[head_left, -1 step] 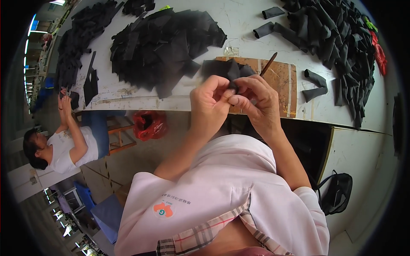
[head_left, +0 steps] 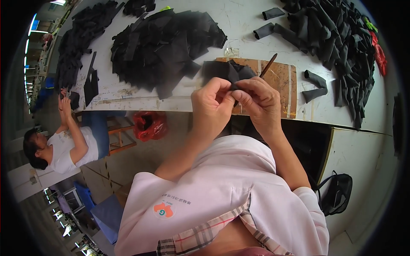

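Observation:
A small black fabric piece (head_left: pixel 235 71) is pinched between both hands at the table's front edge. My left hand (head_left: pixel 212 100) has thumb and forefinger closed on its near end. Close against it, my right hand (head_left: pixel 261 100) pinches the same piece, fingers curled. Behind my right fingers rises a slim dark pointed stick (head_left: pixel 269 65); whether it is held or lies on the board cannot be told. More black fabric (head_left: pixel 213 69) lies just beyond my left fingers. Under the hands is a brown board (head_left: pixel 287 89) with tape strips.
A big heap of flat black pieces (head_left: pixel 153 47) covers the table's left middle. Folded black pieces (head_left: pixel 337 47) pile up at right, near a red bag (head_left: pixel 378 53). One folded piece (head_left: pixel 316 85) lies apart. At far left another person (head_left: pixel 72 145) sits handling black fabric.
Both hands have shifted very slightly, down and to the right. A little more of the black fabric shows above my fingertips.

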